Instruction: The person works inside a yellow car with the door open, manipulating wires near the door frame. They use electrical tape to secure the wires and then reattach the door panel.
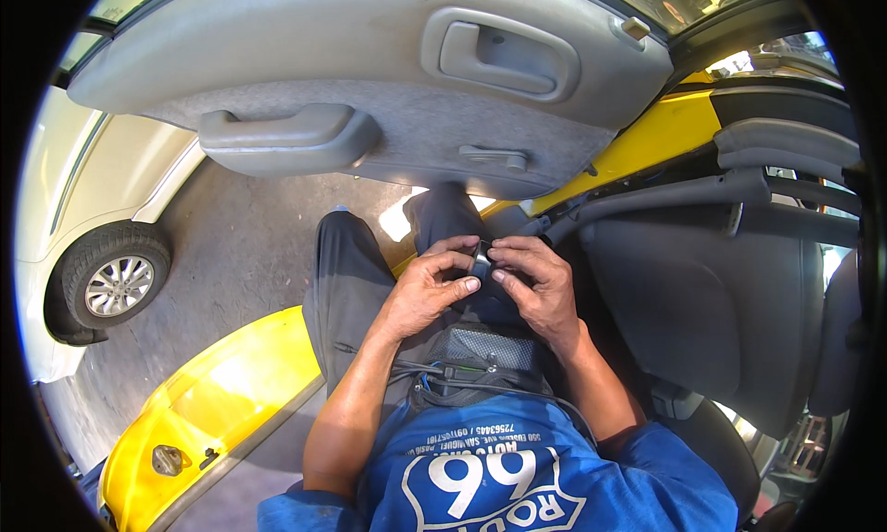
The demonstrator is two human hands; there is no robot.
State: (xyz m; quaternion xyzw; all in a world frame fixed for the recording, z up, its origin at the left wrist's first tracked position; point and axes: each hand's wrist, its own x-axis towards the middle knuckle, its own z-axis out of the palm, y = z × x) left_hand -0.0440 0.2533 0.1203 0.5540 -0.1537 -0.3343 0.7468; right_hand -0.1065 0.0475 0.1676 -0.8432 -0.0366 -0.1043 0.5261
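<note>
Both my hands meet in front of my lap around a small, dark, glossy piece (481,260). My left hand (431,290) pinches it from one side between thumb and fingers. From the other side, my right hand (536,284) grips it with thumb and bent fingers. The fingers cover much of it, so its exact kind does not show. Beyond the hands stands a grey car door panel (407,199), with a pull handle (504,59), an armrest (286,139) and a window crank (494,156). Neither hand touches the panel.
A dark seat (693,301) with a grey seat belt (665,195) is close on the right. A yellow body panel (240,370) with a metal latch (168,459) lies at the lower left. Beyond it stands a white vehicle (139,153). A mesh pouch (490,347) with cables sits at my waist.
</note>
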